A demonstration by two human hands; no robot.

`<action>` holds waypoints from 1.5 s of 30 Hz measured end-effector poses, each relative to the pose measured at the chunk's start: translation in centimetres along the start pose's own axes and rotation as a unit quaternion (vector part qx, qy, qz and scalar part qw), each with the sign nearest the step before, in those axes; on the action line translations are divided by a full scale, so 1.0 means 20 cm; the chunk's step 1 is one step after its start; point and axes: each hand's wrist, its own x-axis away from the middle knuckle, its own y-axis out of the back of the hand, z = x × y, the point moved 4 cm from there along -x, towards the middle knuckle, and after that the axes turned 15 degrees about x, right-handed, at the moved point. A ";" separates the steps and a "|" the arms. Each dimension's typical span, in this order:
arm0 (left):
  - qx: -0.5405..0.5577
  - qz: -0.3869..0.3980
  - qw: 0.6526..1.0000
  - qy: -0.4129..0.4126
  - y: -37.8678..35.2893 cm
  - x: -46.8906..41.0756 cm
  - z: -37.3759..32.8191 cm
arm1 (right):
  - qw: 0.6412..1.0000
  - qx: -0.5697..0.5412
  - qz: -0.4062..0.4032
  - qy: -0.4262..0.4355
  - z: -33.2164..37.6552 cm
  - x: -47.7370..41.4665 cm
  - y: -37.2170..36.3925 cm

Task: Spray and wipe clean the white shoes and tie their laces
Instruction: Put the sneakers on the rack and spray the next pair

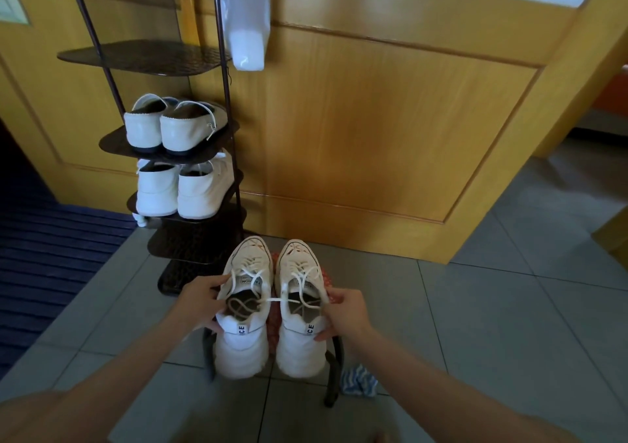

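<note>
On the tiled floor (475, 323), the white shoes (243, 351) are sitting on a low stool (334, 374); your left hand (200, 301) and right hand (346, 313) are each gripping one shoe's collar between curled fingers (334, 294).

This is a home entryway. A tiered metal shoe rack (142, 56) holding pairs of white shoes (170, 126) stands against yellow wood panelling (390, 136), which also runs to its right. Grey floor tiles (509, 289) spread in front of the rack, and a dark blue ribbed mat (51, 255) lies to its left.
</note>
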 end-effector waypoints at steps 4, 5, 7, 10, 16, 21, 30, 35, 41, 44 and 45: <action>0.002 0.009 1.000 0.000 -0.01 0.00 -0.01 | 1.000 -0.004 0.003 0.006 0.00 0.00 0.01; 0.003 0.011 1.000 0.003 -0.01 0.00 -0.01 | 1.000 -0.006 0.003 0.010 0.01 0.00 0.00; 0.004 0.018 1.000 0.006 -0.01 0.00 -0.01 | 1.000 -0.008 0.003 0.015 0.00 0.00 0.00; 0.012 0.021 1.000 0.007 -0.01 -0.01 -0.01 | 1.000 -0.008 -0.003 0.020 -0.01 -0.02 0.00; 0.022 0.030 0.999 0.013 -0.03 -0.04 -0.01 | 1.000 0.000 -0.010 0.017 -0.03 -0.05 0.01; 0.009 0.029 0.999 0.019 -0.02 -0.06 0.01 | 1.000 -0.005 -0.001 0.026 -0.03 -0.06 0.02; -0.136 -0.002 0.991 -0.005 -0.02 -0.07 -0.06 | 0.992 0.106 0.063 0.002 0.01 -0.07 0.08; -0.172 -0.049 0.978 -0.108 -0.10 0.01 -0.29 | 0.987 0.150 0.007 0.050 0.07 -0.09 0.24; -0.284 -0.050 0.928 -0.238 -0.43 0.10 -0.58 | 0.992 0.125 -0.016 0.026 0.01 -0.17 0.51; -0.274 0.014 0.928 -0.254 -0.62 0.08 -0.63 | 0.994 0.105 -0.004 -0.007 -0.10 -0.24 0.61; -0.271 0.039 0.930 -0.246 -0.69 0.07 -0.63 | 0.995 0.103 0.002 -0.016 -0.15 -0.26 0.64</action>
